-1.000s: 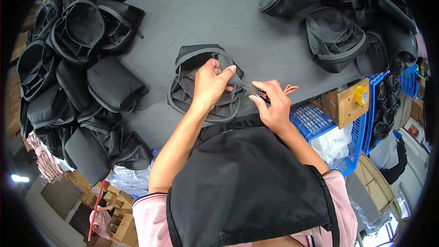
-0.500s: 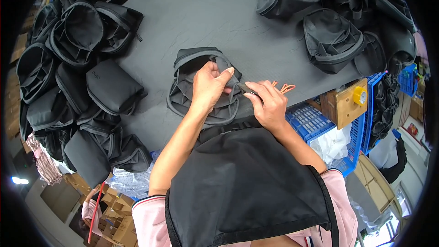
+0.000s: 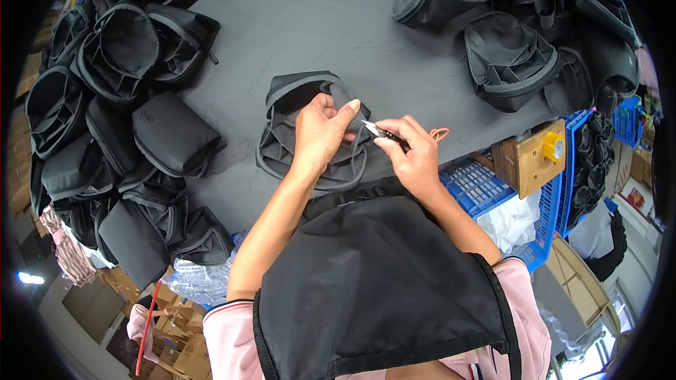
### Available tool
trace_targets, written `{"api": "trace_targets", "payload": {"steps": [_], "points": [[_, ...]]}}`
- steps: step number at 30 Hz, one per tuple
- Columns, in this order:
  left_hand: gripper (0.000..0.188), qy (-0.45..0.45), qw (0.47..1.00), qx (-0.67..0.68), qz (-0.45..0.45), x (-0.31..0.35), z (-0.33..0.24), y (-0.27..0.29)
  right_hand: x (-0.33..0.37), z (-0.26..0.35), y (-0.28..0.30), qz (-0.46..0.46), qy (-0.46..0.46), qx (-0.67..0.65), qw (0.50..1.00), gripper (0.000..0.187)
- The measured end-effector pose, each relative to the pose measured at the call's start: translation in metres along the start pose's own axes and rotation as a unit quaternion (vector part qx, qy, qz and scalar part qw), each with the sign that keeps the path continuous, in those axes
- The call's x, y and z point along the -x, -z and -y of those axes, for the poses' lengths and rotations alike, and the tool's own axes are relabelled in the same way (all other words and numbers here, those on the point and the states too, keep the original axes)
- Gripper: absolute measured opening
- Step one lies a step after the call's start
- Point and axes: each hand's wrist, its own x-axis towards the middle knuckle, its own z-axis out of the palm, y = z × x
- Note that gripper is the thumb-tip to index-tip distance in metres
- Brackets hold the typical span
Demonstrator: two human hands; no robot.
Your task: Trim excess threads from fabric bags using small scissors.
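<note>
Turned so that their pale blades show, the small snips have shifted in the right hand, where half a second ago mostly their dark body was visible. Their tips now point at the right rim of the open pouch, which serves as landmark; whether they touch it I cannot tell. This hand is clamped on the snips, thumb on the near side, fingers curled over, its forearm slanting in from the pouch's near right. An orange cord loop sticks out beyond the knuckles, farther right of the pouch.

Much as before, the left hand is closed on the pouch's right-hand edge, wrist over the opening, thumb stretched toward the rim, other fingers bent inside. The pouch lies on the grey bench, its mouth upward, hardly moved. Left of it sits a heap of black pouches; more open ones lie to its far right.
</note>
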Motion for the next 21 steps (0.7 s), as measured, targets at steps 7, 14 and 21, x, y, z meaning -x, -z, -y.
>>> {"api": "trace_targets", "payload": {"steps": [7, 14, 21], "points": [[0.065, -0.264, 0.825, -0.490, 0.099, 0.036, -0.024, 0.016, 0.007, -0.008, -0.008, -0.018, -0.164, -0.243, 0.956, 0.035], [0.020, -0.253, 0.795, -0.546, 0.077, 0.010, -0.011, 0.003, -0.007, -0.027, -0.024, 0.011, -0.197, -0.053, 0.979, 0.018], [0.021, -0.178, 0.863, -0.442, 0.168, -0.014, -0.023, 0.008, -0.016, -0.019, -0.022, -0.014, -0.336, -0.224, 0.915, 0.018]]}}
